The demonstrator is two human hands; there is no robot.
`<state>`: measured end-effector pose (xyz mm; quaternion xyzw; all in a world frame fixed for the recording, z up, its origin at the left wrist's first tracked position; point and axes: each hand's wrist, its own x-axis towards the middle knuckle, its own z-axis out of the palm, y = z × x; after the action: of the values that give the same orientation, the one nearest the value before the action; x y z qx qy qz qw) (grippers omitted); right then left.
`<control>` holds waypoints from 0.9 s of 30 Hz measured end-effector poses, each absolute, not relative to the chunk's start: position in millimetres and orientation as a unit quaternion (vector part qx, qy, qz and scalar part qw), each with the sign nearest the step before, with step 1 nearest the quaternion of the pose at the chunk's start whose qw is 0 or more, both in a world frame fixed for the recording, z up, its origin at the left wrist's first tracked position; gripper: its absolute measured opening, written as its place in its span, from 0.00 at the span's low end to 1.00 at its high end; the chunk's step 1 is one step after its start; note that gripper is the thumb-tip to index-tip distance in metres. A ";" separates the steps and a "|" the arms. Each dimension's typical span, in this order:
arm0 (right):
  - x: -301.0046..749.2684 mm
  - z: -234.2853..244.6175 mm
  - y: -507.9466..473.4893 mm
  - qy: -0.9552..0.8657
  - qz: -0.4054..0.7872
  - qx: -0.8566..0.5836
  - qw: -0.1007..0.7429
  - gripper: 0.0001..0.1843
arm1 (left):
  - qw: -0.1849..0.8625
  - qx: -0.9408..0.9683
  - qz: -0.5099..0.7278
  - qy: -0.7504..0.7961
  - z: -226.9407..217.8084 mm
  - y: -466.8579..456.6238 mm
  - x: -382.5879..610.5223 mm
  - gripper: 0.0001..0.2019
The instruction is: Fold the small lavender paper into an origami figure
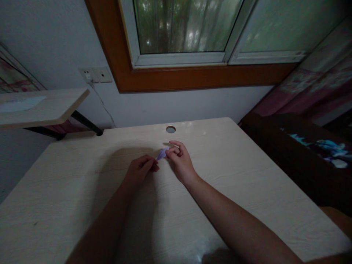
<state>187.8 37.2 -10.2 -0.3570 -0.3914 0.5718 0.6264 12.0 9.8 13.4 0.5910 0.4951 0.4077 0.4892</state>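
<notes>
A small, thin purple piece (pixel 162 153), perhaps paper or cloth, stretches between my two hands above the light wooden table. Its exact kind is too small to make out. My left hand (pixel 140 168) is closed and pinches the lower left end of it. At the upper right end, my right hand (pixel 180 160) grips it between thumb and finger, with the index finger reaching out past it. The tabletop (pixel 214 157) lies just beneath both hands, and my arms cast a shadow on its left part.
A round cable hole (pixel 171 129) sits near the table's back edge. A raised shelf (pixel 46 110) on black legs stands at the left, with a sheet (pixel 22 104) on it. Behind are a wall socket (pixel 95 75) with a plugged cord and a window (pixel 187 29). Curtains (pixel 310 84) hang at the right.
</notes>
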 end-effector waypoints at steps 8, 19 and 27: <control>187.6 -8.3 36.3 -0.391 0.576 -0.356 0.624 0.21 | 0.496 0.569 0.432 0.493 8.1 11.2 12.1 0.09; 187.2 -10.8 36.2 -0.414 0.572 -0.357 0.612 0.20 | 0.488 0.598 0.400 0.494 4.2 12.3 11.2 0.08; 186.7 -11.7 35.3 -0.433 0.563 -0.351 0.610 0.20 | 0.486 0.577 0.416 0.508 9.6 12.9 12.0 0.12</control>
<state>186.7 35.3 -11.7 -0.3507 -0.4334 0.5626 0.6104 12.0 12.9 9.6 0.5768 0.5084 0.4161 0.4855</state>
